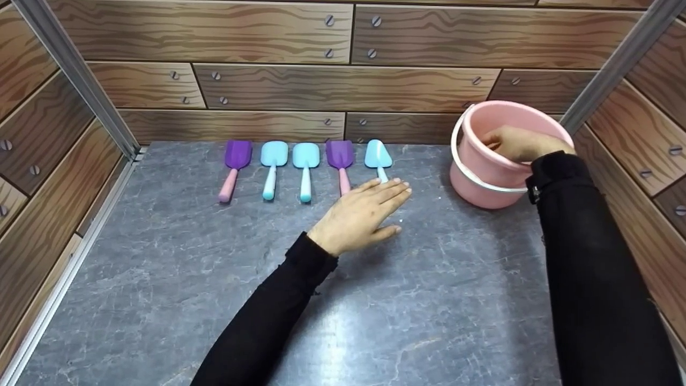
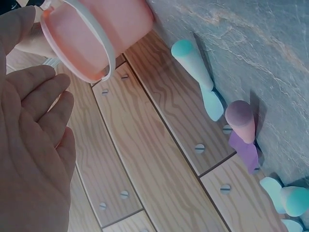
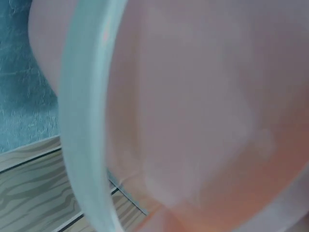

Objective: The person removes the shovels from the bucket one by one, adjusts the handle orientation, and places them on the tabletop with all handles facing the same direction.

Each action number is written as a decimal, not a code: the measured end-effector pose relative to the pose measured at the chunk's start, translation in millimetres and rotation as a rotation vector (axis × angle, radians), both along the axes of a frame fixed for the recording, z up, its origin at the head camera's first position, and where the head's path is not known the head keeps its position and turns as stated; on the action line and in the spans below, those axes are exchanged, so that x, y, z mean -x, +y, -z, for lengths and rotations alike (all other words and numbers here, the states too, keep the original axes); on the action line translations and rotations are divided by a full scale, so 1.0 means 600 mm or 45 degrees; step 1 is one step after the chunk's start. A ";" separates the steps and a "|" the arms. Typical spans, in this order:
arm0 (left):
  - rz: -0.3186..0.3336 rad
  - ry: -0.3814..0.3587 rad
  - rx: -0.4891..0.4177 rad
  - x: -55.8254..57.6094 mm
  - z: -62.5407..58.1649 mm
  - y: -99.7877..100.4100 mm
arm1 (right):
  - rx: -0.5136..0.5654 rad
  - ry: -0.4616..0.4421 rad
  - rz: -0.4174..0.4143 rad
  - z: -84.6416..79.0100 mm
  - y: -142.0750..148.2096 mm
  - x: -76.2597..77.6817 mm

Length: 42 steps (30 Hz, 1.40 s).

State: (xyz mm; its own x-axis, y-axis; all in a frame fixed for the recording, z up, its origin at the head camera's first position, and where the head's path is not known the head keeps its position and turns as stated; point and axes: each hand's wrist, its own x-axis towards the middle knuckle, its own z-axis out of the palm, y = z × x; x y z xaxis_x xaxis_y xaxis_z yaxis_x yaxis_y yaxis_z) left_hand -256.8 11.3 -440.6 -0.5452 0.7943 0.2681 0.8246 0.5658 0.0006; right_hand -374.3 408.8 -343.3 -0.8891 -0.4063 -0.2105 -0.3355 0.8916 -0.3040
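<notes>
A pink bucket (image 1: pixel 485 194) with a white handle (image 1: pixel 490 183) stands at the back right, and my right hand (image 1: pixel 520 143) reaches over its rim. The bucket wall hides most of those fingers, so I cannot tell whether they grip anything. My left hand (image 1: pixel 364 217) hovers over the tabletop with fingers extended and nothing in it; its bare palm shows in the left wrist view. Just beyond its fingertips lies a light blue toy shovel (image 1: pixel 378 155) with a pointed blade. A purple shovel (image 1: pixel 340 154) with a pink handle is beside it, partly behind the hand.
Leftward, the row continues with two square-bladed light blue shovels (image 1: pixel 306 155) and another purple shovel (image 1: pixel 238 154), blades toward the back. Wood-patterned panels (image 1: pixel 268 86) and metal corner posts (image 1: pixel 80 80) enclose the grey marbled tabletop (image 1: pixel 177 279) at the back and sides.
</notes>
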 end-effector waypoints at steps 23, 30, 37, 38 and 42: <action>0.002 -0.001 -0.028 0.004 0.001 -0.006 | 0.111 0.485 0.289 0.007 -0.025 0.004; 0.001 0.006 -0.025 0.004 -0.001 -0.007 | 0.127 0.512 0.306 -0.002 -0.029 -0.001; 0.000 0.014 -0.034 0.005 0.002 -0.006 | 0.161 0.517 0.342 -0.011 -0.031 -0.009; 0.000 0.017 -0.035 0.005 0.002 -0.006 | 0.166 0.519 0.352 -0.012 -0.032 -0.010; 0.004 0.025 -0.042 0.005 0.001 -0.007 | 0.187 0.543 0.369 -0.018 -0.032 -0.016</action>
